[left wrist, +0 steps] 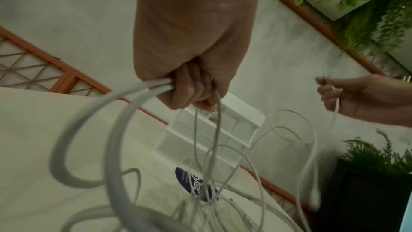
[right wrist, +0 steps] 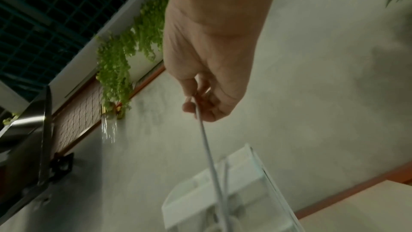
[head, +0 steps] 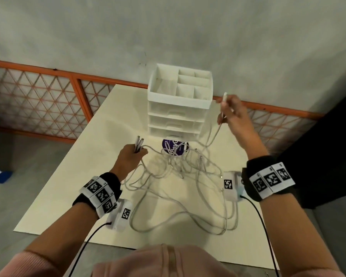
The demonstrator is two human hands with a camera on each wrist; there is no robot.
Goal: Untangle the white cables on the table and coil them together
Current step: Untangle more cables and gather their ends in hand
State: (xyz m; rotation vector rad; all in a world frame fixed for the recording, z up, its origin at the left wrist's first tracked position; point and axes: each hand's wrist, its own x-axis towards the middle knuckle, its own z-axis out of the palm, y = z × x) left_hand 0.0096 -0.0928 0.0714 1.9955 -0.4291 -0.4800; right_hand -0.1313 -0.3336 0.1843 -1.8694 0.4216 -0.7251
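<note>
A tangle of white cables (head: 176,172) sprawls over the cream table (head: 72,188), with long loops trailing toward the near edge. My left hand (head: 131,156) grips two cable ends, their plugs (head: 138,141) poking up out of the fist; the left wrist view shows the fingers (left wrist: 189,91) curled round the cables (left wrist: 111,147). My right hand (head: 231,111) is raised to the right of the drawer unit and pinches another cable end (head: 224,96), whose cable (right wrist: 206,144) hangs taut down into the tangle. The right wrist view shows thumb and fingers (right wrist: 200,105) closed on it.
A white drawer unit (head: 179,104) with open top compartments stands at the back of the table. In front of it lies a round purple-labelled object (head: 175,147), partly under cables. An orange lattice railing (head: 48,96) and a grey wall stand behind; a dark object (head: 328,156) is at the right.
</note>
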